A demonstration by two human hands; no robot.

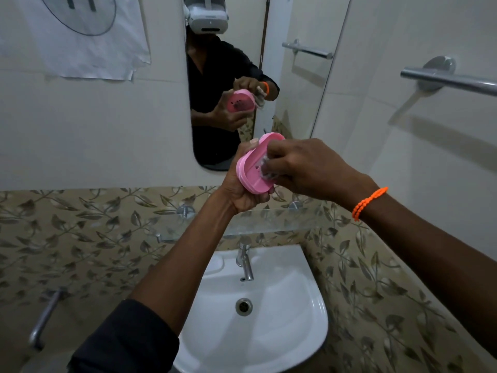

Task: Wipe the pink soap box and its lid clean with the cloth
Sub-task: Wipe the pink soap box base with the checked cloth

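My left hand (243, 191) grips the pink soap box (251, 168) from below and holds it tilted, its open inside facing me, in front of the mirror above the sink. My right hand (304, 168) presses a small whitish cloth (266, 170) into the inside of the box; most of the cloth is hidden under my fingers. Small drain holes show in the box floor beside the cloth. A separate lid is not visible.
A white sink (295, 332) with a chrome tap (246, 265) lies below my arms. A glass shelf (215, 227) runs along the wall under my hands. A mirror (295, 103) hangs straight ahead, and a towel bar (451, 80) sticks out at right.
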